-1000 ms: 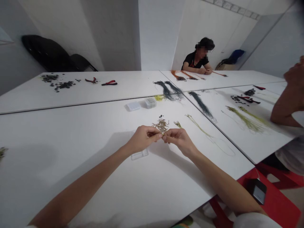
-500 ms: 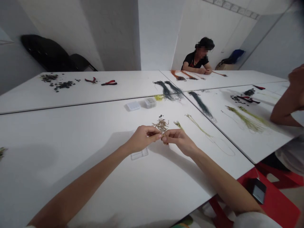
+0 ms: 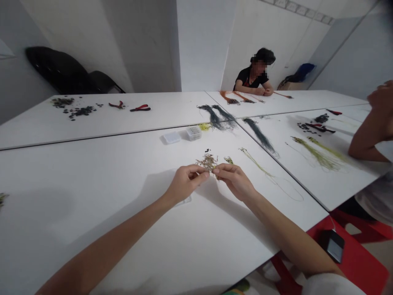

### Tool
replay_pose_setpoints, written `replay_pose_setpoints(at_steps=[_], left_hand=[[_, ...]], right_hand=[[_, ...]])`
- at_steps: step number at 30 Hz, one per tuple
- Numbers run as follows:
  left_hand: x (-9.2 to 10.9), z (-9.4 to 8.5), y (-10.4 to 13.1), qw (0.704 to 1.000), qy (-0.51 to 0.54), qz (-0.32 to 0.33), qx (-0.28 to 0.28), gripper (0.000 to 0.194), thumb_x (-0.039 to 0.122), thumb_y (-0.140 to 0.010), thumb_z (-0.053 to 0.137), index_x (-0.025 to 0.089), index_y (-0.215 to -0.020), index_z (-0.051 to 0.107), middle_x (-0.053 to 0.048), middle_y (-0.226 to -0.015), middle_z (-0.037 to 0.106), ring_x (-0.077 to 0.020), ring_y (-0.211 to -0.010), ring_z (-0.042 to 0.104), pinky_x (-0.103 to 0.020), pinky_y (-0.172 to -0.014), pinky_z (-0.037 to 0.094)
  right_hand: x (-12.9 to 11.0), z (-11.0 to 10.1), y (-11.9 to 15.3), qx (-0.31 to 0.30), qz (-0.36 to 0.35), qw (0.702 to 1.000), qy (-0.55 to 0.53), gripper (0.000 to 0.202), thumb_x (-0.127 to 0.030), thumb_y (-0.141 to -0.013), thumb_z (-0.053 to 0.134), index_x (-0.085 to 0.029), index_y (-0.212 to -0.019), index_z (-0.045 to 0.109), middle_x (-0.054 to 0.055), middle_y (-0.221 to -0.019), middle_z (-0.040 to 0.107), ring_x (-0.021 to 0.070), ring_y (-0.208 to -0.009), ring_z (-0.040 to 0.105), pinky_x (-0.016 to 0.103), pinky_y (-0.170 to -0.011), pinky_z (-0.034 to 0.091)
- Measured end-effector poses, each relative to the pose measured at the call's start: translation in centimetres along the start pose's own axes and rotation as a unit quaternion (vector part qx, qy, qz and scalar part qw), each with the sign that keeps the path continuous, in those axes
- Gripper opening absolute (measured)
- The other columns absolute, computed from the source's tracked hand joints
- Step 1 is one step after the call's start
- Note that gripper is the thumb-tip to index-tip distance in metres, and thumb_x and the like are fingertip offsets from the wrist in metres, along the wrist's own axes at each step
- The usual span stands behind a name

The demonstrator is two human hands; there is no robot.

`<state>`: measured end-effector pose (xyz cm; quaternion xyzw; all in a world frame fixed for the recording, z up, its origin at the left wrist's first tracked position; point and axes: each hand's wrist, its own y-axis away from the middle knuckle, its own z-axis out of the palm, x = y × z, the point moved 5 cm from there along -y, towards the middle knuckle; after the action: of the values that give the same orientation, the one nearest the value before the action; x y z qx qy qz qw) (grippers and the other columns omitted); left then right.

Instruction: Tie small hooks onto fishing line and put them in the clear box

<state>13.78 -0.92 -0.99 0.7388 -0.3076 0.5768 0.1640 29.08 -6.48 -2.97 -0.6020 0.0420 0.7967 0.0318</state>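
Observation:
My left hand [image 3: 186,183] is closed in a pinch, thumb against forefinger, just in front of a pile of small brownish-gold metal pieces [image 3: 206,162]. What it grips is too small to make out. Close by on the right, my right hand [image 3: 236,180] pinches a tiny yellowish piece [image 3: 214,168] that shows at its fingertips. A narrow gap separates the two sets of fingertips. Behind my right hand lies a small bunch of yellow-green cords with dark ends [image 3: 228,159], partly hidden. Under my left wrist, a clear plastic tray [image 3: 186,200] is mostly covered.
Clear plastic boxes [image 3: 194,133] stand beyond the pile, beside a flat white case [image 3: 172,137]. Dark cord bundles [image 3: 259,133] lie further back. Red-handled pliers [image 3: 140,107] rest at the far left. A co-worker [image 3: 253,80] sits opposite; another person's arm [image 3: 373,131] is at right.
My fingertips have drawn slightly apart. The right hand has shifted a little to the right, and a yellowish piece now shows at its fingertips. The left hand covers more of the clear tray.

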Motion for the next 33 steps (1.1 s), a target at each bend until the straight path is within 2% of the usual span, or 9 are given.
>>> replay_pose_setpoints(at_steps=[3,6,10,16,24,29,33], left_hand=[[-0.5,1.6,0.3,0.998,0.045,-0.009,-0.052,0.024,0.037,-0.086,0.062,0.015,-0.082,0.071,-0.002,-0.072,0.06,-0.0131,-0.066,0.051,-0.026,-0.061,0.041],[-0.8,2.2,0.4,0.997,0.058,-0.004,-0.047,0.027,0.038,-0.086,0.062,0.015,-0.076,0.069,-0.001,-0.067,0.057,-0.0138,-0.067,0.05,-0.026,-0.062,0.04],[-1.0,2.3,0.4,0.998,0.058,-0.007,-0.038,0.026,0.039,-0.086,0.061,0.015,-0.079,0.069,-0.002,-0.071,0.059,-0.015,-0.071,0.052,-0.027,-0.067,0.042],[-0.7,2.5,0.6,0.999,0.023,0.003,-0.027,0.027,0.036,-0.088,0.059,0.015,-0.072,0.063,0.0,-0.069,0.058,-0.0143,-0.07,0.053,-0.026,-0.067,0.042],[0.0,2.6,0.6,0.999,-0.028,0.042,-0.019,0.027,0.033,-0.09,0.054,0.016,-0.07,0.059,0.0,-0.069,0.056,-0.0149,-0.071,0.052,-0.027,-0.068,0.042],[0.1,2.5,0.8,0.993,-0.089,0.079,0.007,0.027,0.031,-0.091,0.053,0.017,-0.069,0.058,0.0,-0.07,0.054,-0.015,-0.072,0.05,-0.027,-0.067,0.041],[0.4,2.4,0.9,0.986,-0.126,0.107,0.011,0.025,0.03,-0.092,0.053,0.018,-0.073,0.064,-0.002,-0.072,0.059,-0.0155,-0.072,0.053,-0.028,-0.069,0.044]], right_hand=[[0.3,0.1,-0.1,0.0,0.0,1.0,-0.022,0.012,-0.029,-0.072,0.078,-0.018,-0.071,0.072,0.001,-0.07,0.062,0.0133,-0.069,0.05,0.031,-0.07,0.037],[0.5,0.3,-0.1,-0.009,0.0,0.999,-0.034,0.015,-0.031,-0.073,0.077,-0.018,-0.072,0.071,0.002,-0.069,0.064,0.0154,-0.07,0.055,0.033,-0.073,0.04],[0.6,0.5,-0.2,-0.001,-0.007,0.999,-0.037,0.018,-0.033,-0.072,0.078,-0.018,-0.072,0.07,0.002,-0.068,0.064,0.0158,-0.068,0.056,0.034,-0.073,0.042],[0.6,1.1,0.0,-0.019,-0.01,0.998,-0.052,0.019,-0.034,-0.074,0.077,-0.017,-0.072,0.069,0.002,-0.064,0.063,0.0156,-0.064,0.056,0.034,-0.068,0.044],[0.7,0.9,0.0,0.007,-0.015,0.999,-0.05,0.018,-0.033,-0.072,0.078,-0.017,-0.073,0.07,0.002,-0.068,0.065,0.0152,-0.066,0.057,0.033,-0.07,0.044],[0.9,0.8,0.0,0.013,-0.024,0.999,-0.042,0.017,-0.032,-0.072,0.078,-0.017,-0.073,0.07,0.003,-0.07,0.065,0.0162,-0.07,0.057,0.033,-0.073,0.043],[0.8,0.8,0.0,0.005,-0.028,0.999,-0.025,0.018,-0.034,-0.073,0.076,-0.017,-0.073,0.07,0.003,-0.07,0.064,0.0166,-0.071,0.055,0.033,-0.073,0.042]])
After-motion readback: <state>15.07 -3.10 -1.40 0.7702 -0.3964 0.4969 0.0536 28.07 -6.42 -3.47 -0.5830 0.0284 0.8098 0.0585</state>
